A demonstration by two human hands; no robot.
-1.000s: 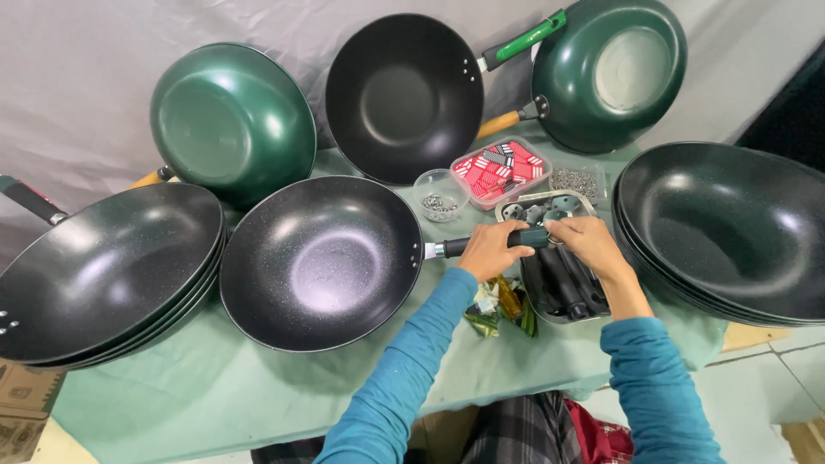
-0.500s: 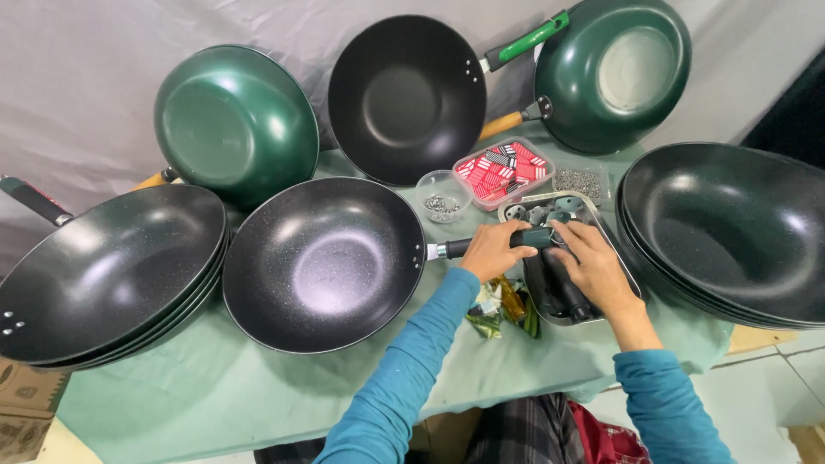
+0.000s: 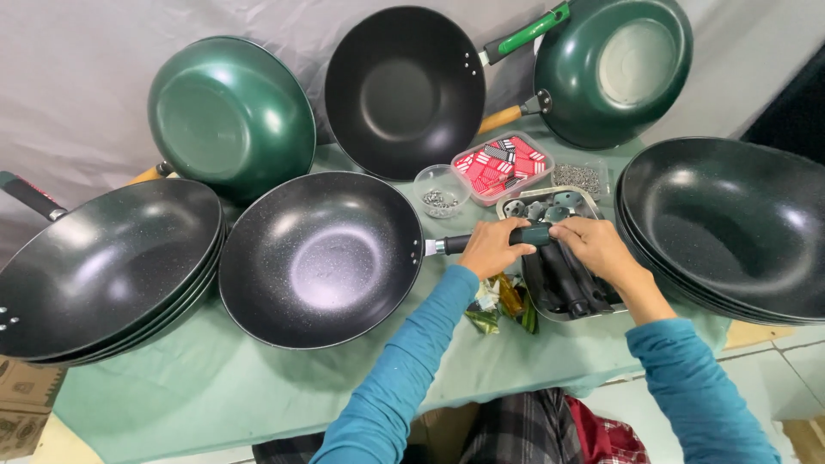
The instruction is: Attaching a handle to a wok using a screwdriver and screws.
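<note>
A black speckled wok (image 3: 322, 258) lies open side up on the green tablecloth (image 3: 215, 387) in front of me. Its dark green handle (image 3: 526, 235) points right. My left hand (image 3: 490, 247) is wrapped around that handle near the wok. My right hand (image 3: 593, 247) grips the handle's far end with its fingers. Both hands hover over a metal tray (image 3: 567, 301) holding several loose black handles and metal fittings.
A stack of black woks (image 3: 103, 266) sits left, another stack (image 3: 730, 228) right. Green woks (image 3: 230, 116) (image 3: 623, 64) and a black wok (image 3: 404, 90) lean on the back cloth. A red-filled box (image 3: 503, 165), a cup of small metal parts (image 3: 440, 193) and crumpled wrappers (image 3: 503, 301) lie nearby.
Both hands have closed further around the handle at the wok's stub, and my right hand has shifted slightly left along it. The woks have not moved.
</note>
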